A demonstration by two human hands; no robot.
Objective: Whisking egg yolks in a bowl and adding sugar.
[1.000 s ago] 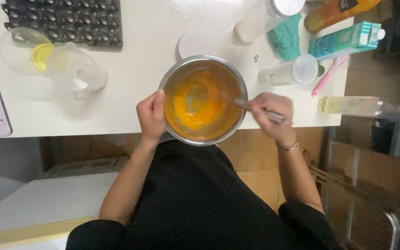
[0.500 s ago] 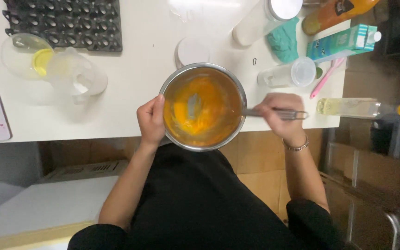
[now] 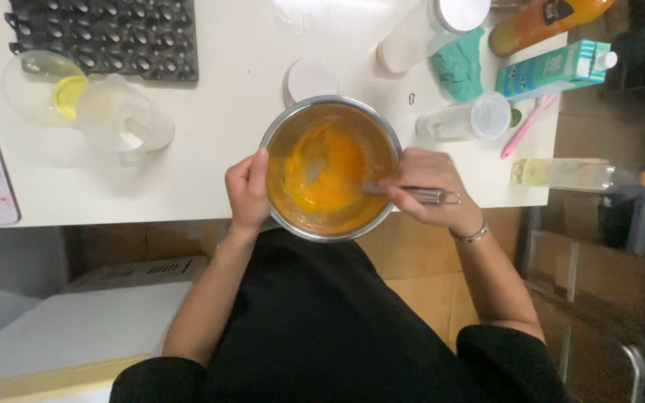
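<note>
Clearly, the left hand gripped the bowl rim on the table. The right hand was closed around a whisk, beating orange batter; steady bracing seemed needed.

Only one view is given, taken from a camera worn on the person's head. The scene is seen from straight above, looking down. The near edge of the flat white table and the round shiny metal bowl are seen close up in the middle. The person's own black-clothed body is seen at the bottom.
</note>
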